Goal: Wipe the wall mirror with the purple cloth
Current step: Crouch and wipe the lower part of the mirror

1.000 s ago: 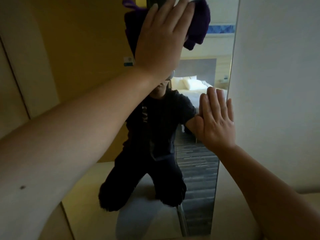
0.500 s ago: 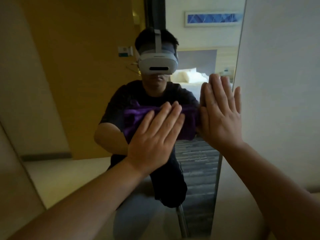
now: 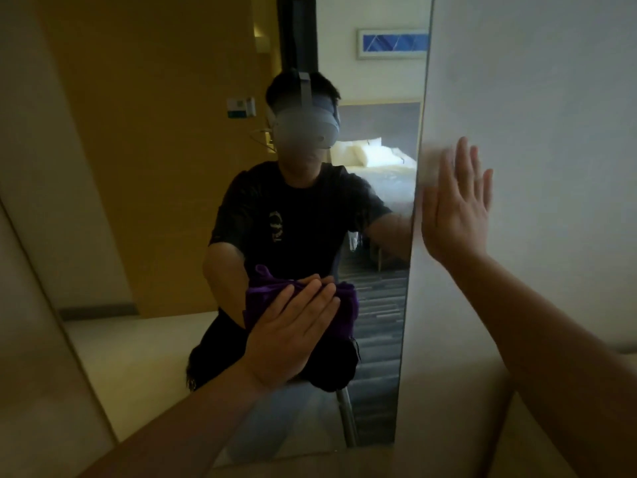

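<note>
Hands flat: left presses purple cloth, right touches wall.

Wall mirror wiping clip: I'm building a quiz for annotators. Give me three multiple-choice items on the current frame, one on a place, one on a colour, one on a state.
1. Where is the right hand?
A. flat on the wall beside the mirror
B. on the cloth
C. hanging down

2. What colour is the cloth?
A. white
B. purple
C. yellow

3. How is the left hand using the cloth?
A. open palm pressing it to the glass
B. wringing it
C. letting it dangle

Answers: 1 A, palm lies on the pale wall; 2 B, dark purple folds; 3 A, fingers spread flat over it.
</note>
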### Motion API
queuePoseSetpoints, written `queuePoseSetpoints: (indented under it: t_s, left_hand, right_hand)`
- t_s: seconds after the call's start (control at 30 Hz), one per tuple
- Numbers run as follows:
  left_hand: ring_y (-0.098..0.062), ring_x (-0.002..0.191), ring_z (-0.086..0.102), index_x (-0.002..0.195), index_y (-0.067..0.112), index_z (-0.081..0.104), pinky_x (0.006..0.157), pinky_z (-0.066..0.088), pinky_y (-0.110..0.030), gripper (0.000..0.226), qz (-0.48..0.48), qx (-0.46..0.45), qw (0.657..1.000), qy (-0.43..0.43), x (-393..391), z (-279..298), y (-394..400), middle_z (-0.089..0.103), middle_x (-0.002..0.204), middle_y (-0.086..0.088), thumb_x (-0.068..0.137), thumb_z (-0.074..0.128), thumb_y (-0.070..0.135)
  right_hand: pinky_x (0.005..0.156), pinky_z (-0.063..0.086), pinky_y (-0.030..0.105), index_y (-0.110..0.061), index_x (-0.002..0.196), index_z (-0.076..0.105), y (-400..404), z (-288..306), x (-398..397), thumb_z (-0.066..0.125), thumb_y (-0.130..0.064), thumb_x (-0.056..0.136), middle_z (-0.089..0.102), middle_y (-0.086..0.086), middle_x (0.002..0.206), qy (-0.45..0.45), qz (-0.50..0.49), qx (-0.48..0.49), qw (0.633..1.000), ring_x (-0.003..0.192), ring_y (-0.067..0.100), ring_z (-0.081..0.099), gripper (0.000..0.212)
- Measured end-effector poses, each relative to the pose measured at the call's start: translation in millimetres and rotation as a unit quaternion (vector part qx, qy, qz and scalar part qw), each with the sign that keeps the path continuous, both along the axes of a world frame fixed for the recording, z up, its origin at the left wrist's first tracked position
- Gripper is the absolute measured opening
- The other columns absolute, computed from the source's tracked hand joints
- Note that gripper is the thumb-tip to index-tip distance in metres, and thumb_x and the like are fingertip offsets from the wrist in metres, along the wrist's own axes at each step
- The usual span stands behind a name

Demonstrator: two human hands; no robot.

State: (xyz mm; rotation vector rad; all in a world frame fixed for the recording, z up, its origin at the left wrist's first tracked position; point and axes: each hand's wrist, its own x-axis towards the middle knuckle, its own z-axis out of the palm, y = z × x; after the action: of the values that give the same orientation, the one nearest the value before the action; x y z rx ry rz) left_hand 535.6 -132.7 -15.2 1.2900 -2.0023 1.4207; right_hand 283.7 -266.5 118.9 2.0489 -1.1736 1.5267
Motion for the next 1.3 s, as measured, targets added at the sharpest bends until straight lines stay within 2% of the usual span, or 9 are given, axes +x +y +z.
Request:
queuePoseSetpoints:
  t_s: [0.1,0.3,0.5,0.6,0.77,0.9,1.0,1.2,1.3]
  left_hand:
    - [-0.03,0.145,0.033,0.143,0.008,0.049,0.114,0.032,-0.048,0.045,-0.017,-0.013,0.999,0.045,-11,28,-2,0.039,0.154,-0.011,0.106,0.023,0.01]
    - [-0.032,0.142,0.037,0.145,0.004,0.042,0.116,0.029,-0.05,0.046,-0.078,-0.119,0.985,0.099,-37,136,-27,0.042,0.152,-0.014,0.101,0.048,0.012]
    - [-0.031,0.138,0.044,0.143,0.006,0.047,0.111,0.036,-0.047,0.046,-0.056,-0.221,0.972,0.05,-71,266,-63,0.047,0.149,-0.012,0.099,0.054,0.012]
    - [-0.03,0.139,0.043,0.144,0.008,0.046,0.111,0.036,-0.047,0.045,-0.021,-0.211,0.976,0.045,-86,288,-80,0.045,0.151,-0.011,0.1,0.05,0.017]
    - [-0.029,0.143,0.035,0.148,0.008,0.04,0.116,0.028,-0.047,0.046,-0.033,-0.184,0.982,0.032,-89,235,-79,0.038,0.155,-0.011,0.104,0.044,0.021]
    - [-0.029,0.145,0.033,0.15,0.007,0.037,0.116,0.029,-0.045,0.048,-0.045,-0.126,0.989,-0.055,-79,137,-68,0.035,0.156,-0.012,0.104,0.035,0.021]
    - [-0.031,0.145,0.032,0.151,0.005,0.035,0.114,0.032,-0.045,0.049,-0.042,-0.088,0.99,-0.104,-71,88,-61,0.034,0.157,-0.014,0.105,0.028,0.019]
    - [-0.033,0.145,0.031,0.152,0.004,0.031,0.114,0.034,-0.046,0.052,-0.035,-0.063,0.988,-0.136,-65,72,-55,0.03,0.158,-0.016,0.104,0.028,0.024]
    - [-0.034,0.145,0.03,0.153,0.004,0.03,0.115,0.026,-0.047,0.056,-0.018,-0.006,0.981,-0.191,-54,43,-46,0.03,0.158,-0.016,0.103,0.033,0.029]
  right_hand:
    - [0.123,0.0,0.052,-0.02,0.157,-0.002,-22,-6,-11,0.021,-0.041,0.108,-0.007,0.005,0.166,0.069,-0.047,0.023,0.996,0.152,0.022,-0.011,0.058]
    - [0.123,-0.003,0.05,-0.022,0.155,-0.008,-27,-7,-7,0.021,-0.039,0.108,-0.018,-0.004,0.159,0.069,-0.052,0.021,0.996,0.151,0.019,-0.016,0.058]
    - [0.123,-0.007,0.048,-0.024,0.152,-0.011,-25,-7,-9,0.02,-0.039,0.107,-0.02,-0.004,0.159,0.077,-0.049,0.02,0.996,0.15,0.017,-0.02,0.056]
    - [0.123,-0.007,0.048,-0.021,0.154,-0.007,-27,-7,-9,0.018,-0.04,0.107,-0.019,-0.005,0.158,0.075,-0.054,0.022,0.996,0.148,0.015,-0.021,0.056]
    - [0.123,-0.006,0.047,-0.018,0.156,0.004,-35,-12,-6,0.017,-0.041,0.107,-0.009,-0.002,0.161,0.053,-0.055,-0.021,0.997,0.15,0.016,-0.014,0.056]
    - [0.123,0.002,0.048,-0.014,0.156,0.017,-52,-21,-9,0.041,-0.036,0.105,0.012,0.011,0.163,0.051,-0.054,-0.103,0.992,0.152,0.025,0.005,0.061]
    - [0.122,0.007,0.049,-0.012,0.154,0.024,-53,-21,-7,0.025,-0.038,0.106,0.021,0.013,0.161,0.028,-0.061,-0.144,0.987,0.15,0.029,0.015,0.054]
    - [0.123,0.003,0.047,-0.013,0.156,0.021,-47,-17,-6,0.023,-0.038,0.106,0.019,0.011,0.163,0.03,-0.068,-0.119,0.99,0.152,0.028,0.012,0.056]
    - [0.123,-0.002,0.046,-0.015,0.157,0.014,-41,-14,-8,0.021,-0.039,0.106,0.009,0.007,0.164,0.042,-0.058,-0.081,0.994,0.152,0.022,0.0,0.056]
